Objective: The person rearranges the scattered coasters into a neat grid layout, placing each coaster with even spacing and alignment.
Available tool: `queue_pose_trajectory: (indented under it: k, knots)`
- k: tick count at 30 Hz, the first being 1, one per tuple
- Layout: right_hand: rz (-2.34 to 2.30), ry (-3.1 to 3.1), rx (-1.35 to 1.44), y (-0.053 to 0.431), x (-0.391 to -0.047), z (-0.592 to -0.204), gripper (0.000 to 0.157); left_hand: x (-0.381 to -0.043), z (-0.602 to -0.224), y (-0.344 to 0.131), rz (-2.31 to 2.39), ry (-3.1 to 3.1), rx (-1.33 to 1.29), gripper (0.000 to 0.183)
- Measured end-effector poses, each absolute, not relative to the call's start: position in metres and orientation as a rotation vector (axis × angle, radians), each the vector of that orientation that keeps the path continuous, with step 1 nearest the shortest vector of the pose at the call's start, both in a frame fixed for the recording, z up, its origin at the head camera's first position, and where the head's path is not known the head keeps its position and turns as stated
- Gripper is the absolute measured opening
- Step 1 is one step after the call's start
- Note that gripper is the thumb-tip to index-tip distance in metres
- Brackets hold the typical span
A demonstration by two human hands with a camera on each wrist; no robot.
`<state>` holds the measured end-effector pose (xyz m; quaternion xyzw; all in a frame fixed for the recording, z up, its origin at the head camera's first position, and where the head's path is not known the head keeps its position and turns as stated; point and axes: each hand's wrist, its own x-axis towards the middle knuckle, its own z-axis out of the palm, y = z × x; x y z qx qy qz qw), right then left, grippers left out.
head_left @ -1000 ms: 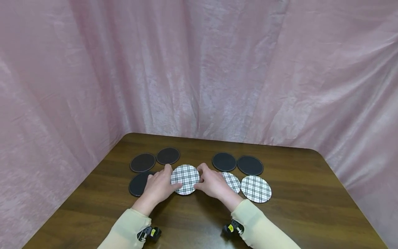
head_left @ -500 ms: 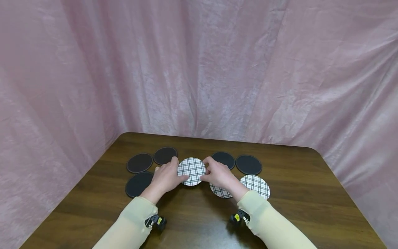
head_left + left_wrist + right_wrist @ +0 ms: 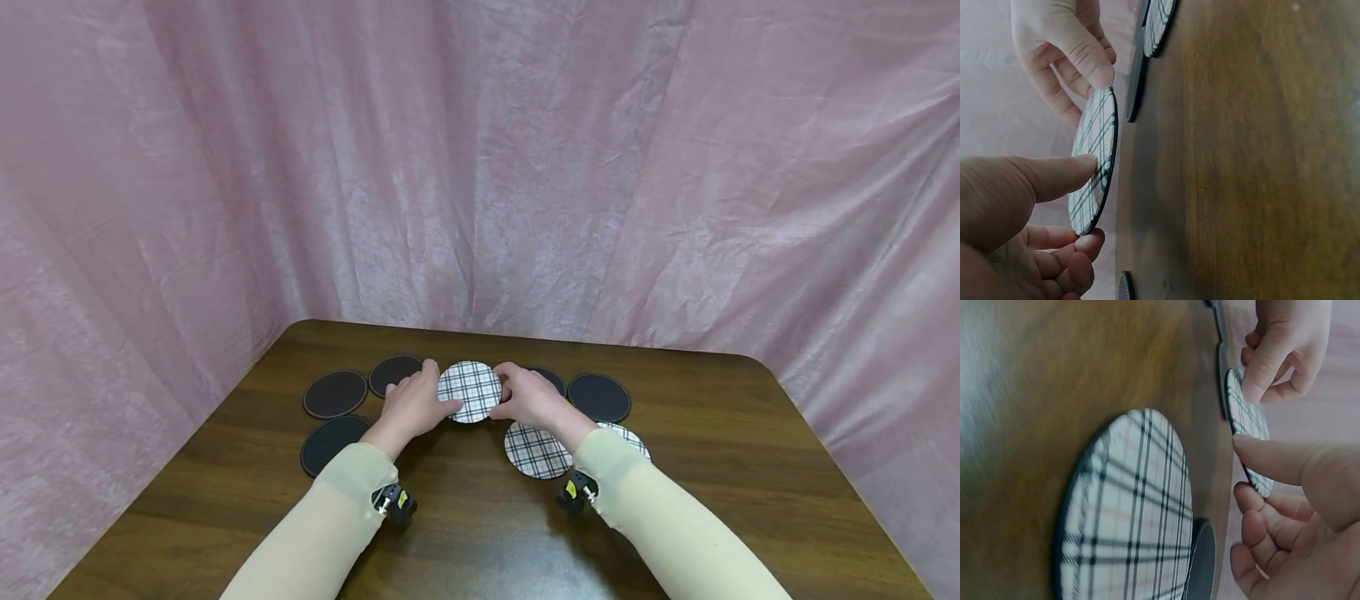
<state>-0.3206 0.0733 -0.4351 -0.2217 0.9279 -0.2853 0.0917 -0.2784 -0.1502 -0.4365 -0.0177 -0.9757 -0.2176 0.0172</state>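
A round plaid coaster point(image 3: 469, 392), white with dark lines and a dark edge, is held between both hands a little above the table. My left hand point(image 3: 416, 402) pinches its left side, the thumb on the plaid face and the fingers beneath, as the left wrist view shows. On the opposite side my right hand point(image 3: 531, 398) grips the edge between thumb and fingers. Below the right hand lies another plaid coaster point(image 3: 534, 452). A further plaid coaster point(image 3: 630, 437) is partly hidden by the right forearm.
Three dark coasters lie at the left: a back one point(image 3: 393, 375), a side one point(image 3: 335, 393) and a front one point(image 3: 330, 446). At the right are a dark coaster point(image 3: 600, 397) and another dark coaster point(image 3: 551, 380), partly covered by the hand. Pink curtain point(image 3: 480, 183) hangs behind the wooden table point(image 3: 465, 533).
Both hands have carried the plaid coaster away from me and slightly right, toward the back of the table. The plaid coaster below the right hand has come more into view.
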Motion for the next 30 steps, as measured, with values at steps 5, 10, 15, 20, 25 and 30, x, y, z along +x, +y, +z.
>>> queue_pose_trajectory:
  k: [5, 10, 15, 20, 25, 30]
  knots:
    - [-0.825, 2.810, -0.652, 0.074, -0.320, -0.428, 0.070, -0.291, -0.441, -0.145, -0.658, -3.033, -0.046, 0.074]
    - [-0.809, 2.830, -0.669, 0.080, -0.335, -0.435, 0.071, -0.300, -0.441, -0.138, -0.634, -3.032, -0.032, 0.075]
    - [-0.765, 2.849, -0.719, 0.088, -0.371, -0.471, 0.072, -0.306, -0.444, -0.133, -0.631, -3.052, -0.014, 0.075]
    - [-0.806, 2.811, -0.666, 0.087, -0.365, -0.463, 0.071, -0.307, -0.448, -0.131, -0.625, -3.058, 0.007, 0.076]
    - [-0.813, 2.804, -0.606, 0.081, -0.348, -0.445, 0.067, -0.310, -0.450, -0.131, -0.599, -3.054, 0.022, 0.074]
    - [-0.786, 2.825, -0.640, 0.085, -0.385, -0.485, 0.073, -0.312, -0.452, -0.130, -0.591, -3.057, 0.043, 0.070]
